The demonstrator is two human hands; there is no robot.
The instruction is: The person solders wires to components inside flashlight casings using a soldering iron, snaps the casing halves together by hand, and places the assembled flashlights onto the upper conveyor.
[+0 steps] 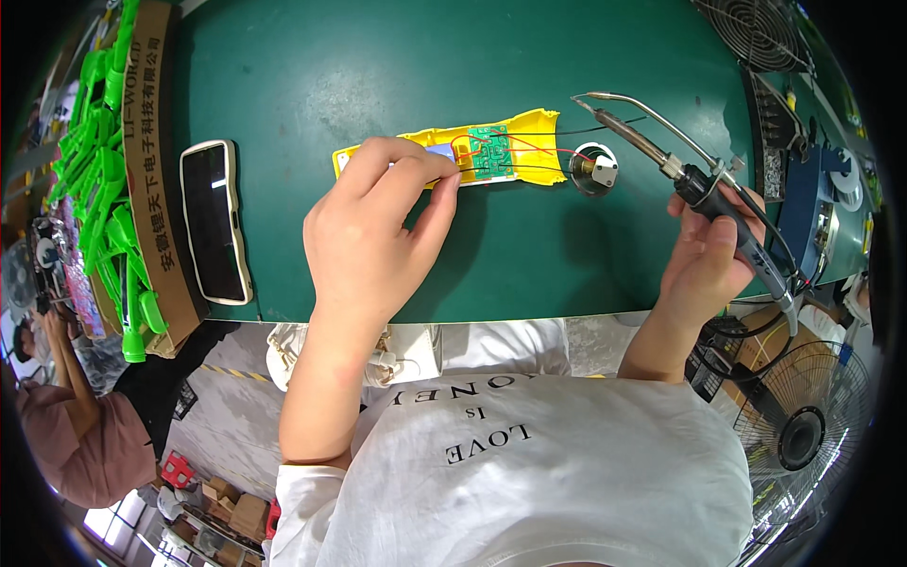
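A yellow plastic housing (537, 123) lies across the green table in front of me. Inside it sit a green circuit board (491, 153) and a blue block (441, 150), partly covered by my fingers. My left hand (373, 213) is over the housing's left part, thumb and forefinger pinched together beside the blue block; what they grip is hidden. Red and black wires run from the board to a round metal part (595, 172) on the table. My right hand (713, 250) grips a soldering iron (704, 189) with a curved metal feed tube, its tip raised above the round part.
At the left stand a cardboard box (156, 189) and many green plastic parts (99, 180), with a phone (215, 222) lying beside the box. A fan grille (756, 33) and a blue device (803, 208) are at right. Another person (90, 435) is at far left.
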